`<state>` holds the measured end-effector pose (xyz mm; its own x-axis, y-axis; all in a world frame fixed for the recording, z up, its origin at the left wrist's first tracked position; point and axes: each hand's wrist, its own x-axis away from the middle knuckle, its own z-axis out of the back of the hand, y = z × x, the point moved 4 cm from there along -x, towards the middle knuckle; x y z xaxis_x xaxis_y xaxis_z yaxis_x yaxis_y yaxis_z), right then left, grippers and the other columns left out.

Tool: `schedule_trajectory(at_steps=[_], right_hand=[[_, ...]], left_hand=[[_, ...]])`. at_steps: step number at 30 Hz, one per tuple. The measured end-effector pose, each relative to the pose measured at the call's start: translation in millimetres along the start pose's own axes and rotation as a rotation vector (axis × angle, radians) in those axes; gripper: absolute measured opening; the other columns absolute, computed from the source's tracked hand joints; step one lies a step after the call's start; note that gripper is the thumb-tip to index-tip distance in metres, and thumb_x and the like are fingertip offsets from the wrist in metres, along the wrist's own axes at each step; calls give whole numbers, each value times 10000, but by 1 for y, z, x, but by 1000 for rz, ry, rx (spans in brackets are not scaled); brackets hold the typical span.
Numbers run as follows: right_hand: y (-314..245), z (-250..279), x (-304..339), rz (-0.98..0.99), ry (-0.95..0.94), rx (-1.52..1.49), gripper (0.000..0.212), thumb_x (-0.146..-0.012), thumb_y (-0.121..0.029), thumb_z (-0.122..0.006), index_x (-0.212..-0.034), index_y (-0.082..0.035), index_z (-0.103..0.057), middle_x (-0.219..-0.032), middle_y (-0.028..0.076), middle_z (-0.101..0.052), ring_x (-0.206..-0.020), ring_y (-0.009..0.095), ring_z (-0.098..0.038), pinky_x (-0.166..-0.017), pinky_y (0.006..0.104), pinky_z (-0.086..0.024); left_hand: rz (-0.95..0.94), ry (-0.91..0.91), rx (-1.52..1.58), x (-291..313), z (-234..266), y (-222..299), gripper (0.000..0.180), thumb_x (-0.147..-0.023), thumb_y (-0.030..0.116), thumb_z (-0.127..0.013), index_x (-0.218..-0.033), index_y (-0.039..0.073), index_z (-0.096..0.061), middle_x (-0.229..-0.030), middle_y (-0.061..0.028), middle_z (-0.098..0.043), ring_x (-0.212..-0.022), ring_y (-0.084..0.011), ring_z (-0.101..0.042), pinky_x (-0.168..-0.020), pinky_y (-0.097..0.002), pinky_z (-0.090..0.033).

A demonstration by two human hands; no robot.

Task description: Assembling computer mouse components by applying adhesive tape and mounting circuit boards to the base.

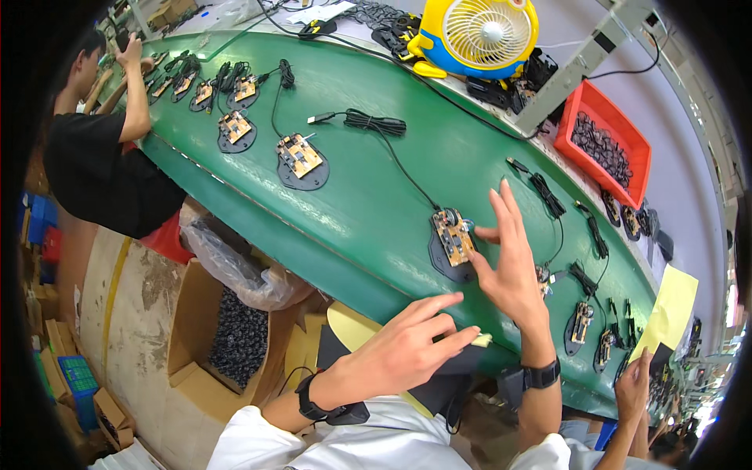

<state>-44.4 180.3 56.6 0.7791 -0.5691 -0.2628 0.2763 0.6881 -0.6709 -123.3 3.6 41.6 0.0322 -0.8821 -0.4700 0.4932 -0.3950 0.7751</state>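
In front of me on the green bench, a tan circuit board sits on a black computer-mouse base. Its black cable runs up to a tied bundle and a USB plug. My right hand is over the board's right side, fingers spread, thumb tip at the board's edge; it grips nothing that I can see. Nearer the bench's front edge is my left hand, palm down with fingers stretched apart. A small pale-yellow piece shows beside its fingertip; whether they touch I cannot tell.
Similar boards with cables line the green bench on both sides. Behind stand a yellow-blue fan and a red bin of black parts. A co-worker is at left; another person's hand holds yellow paper at right.
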Motion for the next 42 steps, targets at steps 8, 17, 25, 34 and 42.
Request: schedule_trajectory(at_steps=[8,17,25,34,42], right_hand=[[-2,0,5,-87,54,-214,722,-839,119,-744,-1494,-21,-474,-1515,207,-543,-852,113,-694,-726,259,-545],[6,-29,9,-486,39,-752,495,-909,107,-740,-1357,20,-550,-1008,149,-766,-739,45,-633,-649,187,-477],[12,-41,12,-579,55,-745,472,-912,97,-743,-1341,23,-559,-1000,155,-767,-741,39,-635,-649,184,-485],[15,-46,12,-600,95,-761,467,-913,94,-743,-1337,34,-558,-989,146,-766,-723,35,-624,-632,180,-470],[20,-44,14,-606,58,-781,488,-903,93,-755,-1344,34,-555,-977,142,-766,-715,31,-620,-627,176,-464]], left_hand=[[40,-76,-214,6,13,-33,393,-810,4,-708,-1203,-2,-714,-973,-138,-647,-1292,-417,-595,-1104,-536,-493],[-15,-30,-318,7,18,-35,359,-797,64,-688,-1146,-10,-723,-970,-126,-640,-1207,-335,-646,-1031,-482,-568],[-39,-32,-319,3,18,-35,350,-787,69,-698,-1122,-31,-719,-906,-117,-608,-1151,-336,-657,-1005,-486,-580],[-54,-24,-316,4,21,-37,350,-772,64,-706,-1105,-45,-718,-892,-119,-598,-1136,-340,-661,-951,-455,-601],[-60,-14,-313,4,20,-39,328,-779,57,-704,-1090,-45,-722,-874,-118,-593,-1122,-334,-666,-926,-446,-604]])
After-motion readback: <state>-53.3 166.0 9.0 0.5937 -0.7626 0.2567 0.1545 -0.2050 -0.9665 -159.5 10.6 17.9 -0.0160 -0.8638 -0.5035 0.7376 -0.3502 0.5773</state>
